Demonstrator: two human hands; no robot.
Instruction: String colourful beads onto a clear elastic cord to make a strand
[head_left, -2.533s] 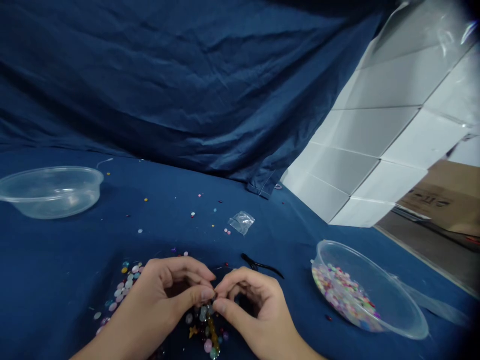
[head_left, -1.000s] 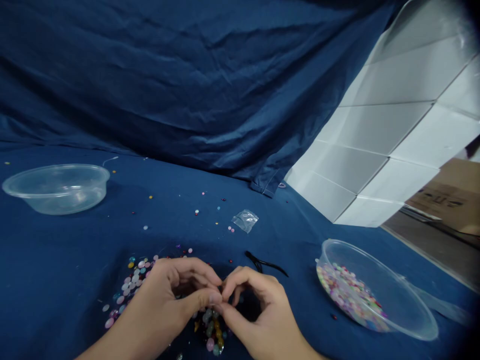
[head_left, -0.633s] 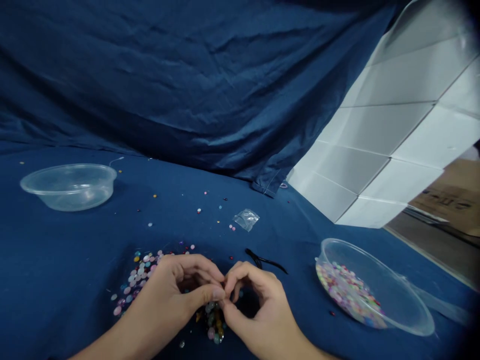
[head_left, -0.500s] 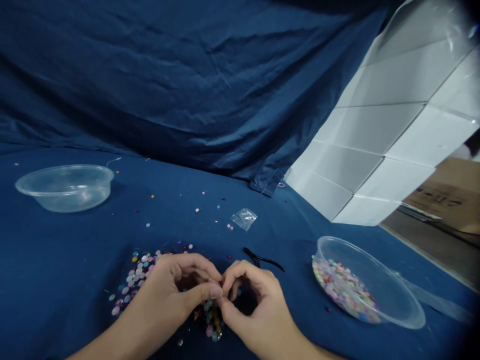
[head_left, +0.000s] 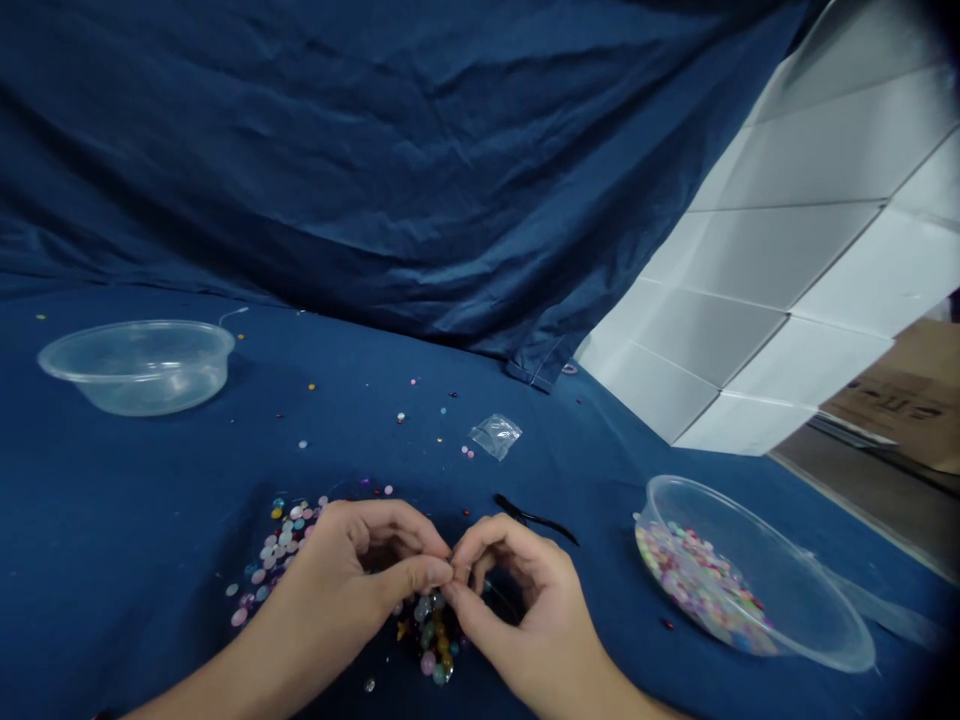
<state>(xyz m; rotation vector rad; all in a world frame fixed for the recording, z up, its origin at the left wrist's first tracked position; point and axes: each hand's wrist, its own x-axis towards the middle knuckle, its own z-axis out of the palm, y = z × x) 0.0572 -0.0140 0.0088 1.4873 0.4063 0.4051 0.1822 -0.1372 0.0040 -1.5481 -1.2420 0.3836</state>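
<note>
My left hand [head_left: 360,570] and my right hand [head_left: 529,600] meet at the fingertips, thumb and forefinger pinched on each. Whatever lies between the fingertips is too small to make out. Just below them is a strand of green, amber and pink beads [head_left: 439,640], partly covered by my fingers. Loose pink, white and blue beads [head_left: 277,550] lie in a pile beyond my left wrist, some hidden behind the hand. Behind my right hand rests a black-handled tool, perhaps pliers [head_left: 536,518].
At the left stands a clear plastic bowl [head_left: 154,395]. On the right, another clear bowl [head_left: 817,640] is tilted, with many coloured beads in it. A small clear plastic bag [head_left: 496,436] and scattered beads lie on the blue cloth [head_left: 150,500]. White boxes [head_left: 697,330] are stacked at the back right.
The whole view has shifted slightly, so things sit a little further right. Both hands keep their fingertips together, and the strand below shows a little more.
</note>
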